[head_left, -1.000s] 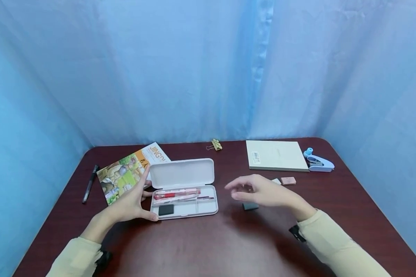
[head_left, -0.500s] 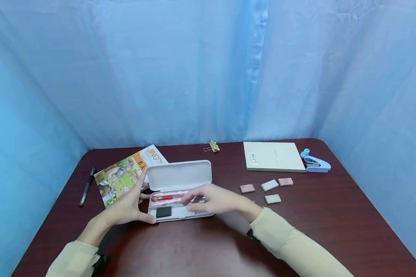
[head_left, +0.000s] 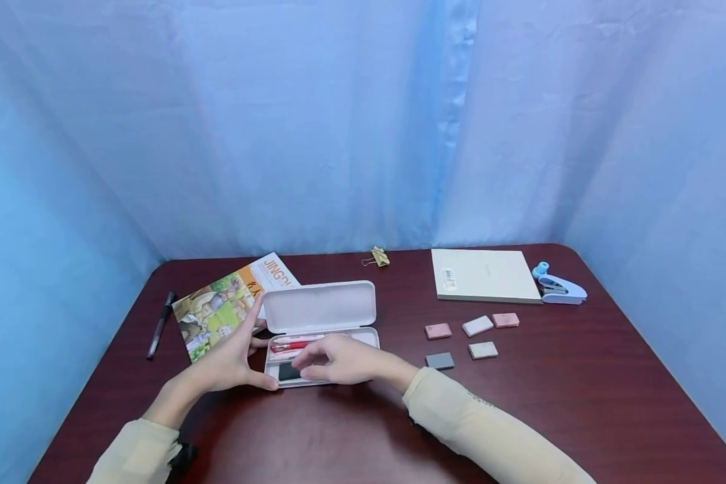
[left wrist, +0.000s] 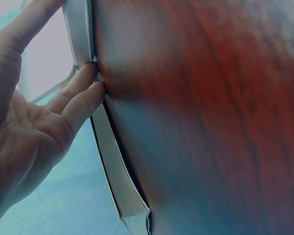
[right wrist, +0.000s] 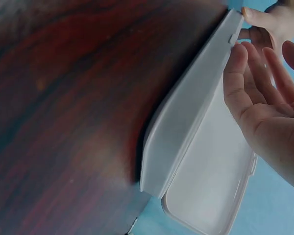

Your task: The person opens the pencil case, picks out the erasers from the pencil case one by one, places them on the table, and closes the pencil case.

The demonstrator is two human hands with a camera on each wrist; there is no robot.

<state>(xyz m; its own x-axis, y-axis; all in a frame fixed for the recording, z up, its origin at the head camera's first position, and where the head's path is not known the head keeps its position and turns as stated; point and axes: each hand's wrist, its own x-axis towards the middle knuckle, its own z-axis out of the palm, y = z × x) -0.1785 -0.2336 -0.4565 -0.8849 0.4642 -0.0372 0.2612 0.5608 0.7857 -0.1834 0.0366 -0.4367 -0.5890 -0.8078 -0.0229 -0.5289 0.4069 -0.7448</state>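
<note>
A white pencil case (head_left: 320, 308) lies with its lid raised. Red-and-white pens (head_left: 289, 345) fill its rear compartment, and a dark eraser (head_left: 288, 372) sits in the front one. My left hand (head_left: 232, 356) spans the case's left end, thumb at the front corner, other fingers along the side and back. In the left wrist view its fingertips (left wrist: 90, 71) touch the case wall. My right hand (head_left: 341, 361) is over the front compartment, fingers loosely bent, tips right at the dark eraser's edge. It hides the compartment's right part. Nothing shows between its fingers (right wrist: 237, 83) in the right wrist view.
Right of the case lie a grey eraser (head_left: 439, 361) and several pink and white erasers (head_left: 477, 326). Behind them are a cream notebook (head_left: 487, 275) and a light-blue stapler (head_left: 561, 290). A magazine (head_left: 212, 309), a black pen (head_left: 160, 325) and a binder clip (head_left: 378, 257) lie farther out.
My right hand has moved left from above the grey eraser on the table to the case's front compartment. My left hand stays at the case's left end.
</note>
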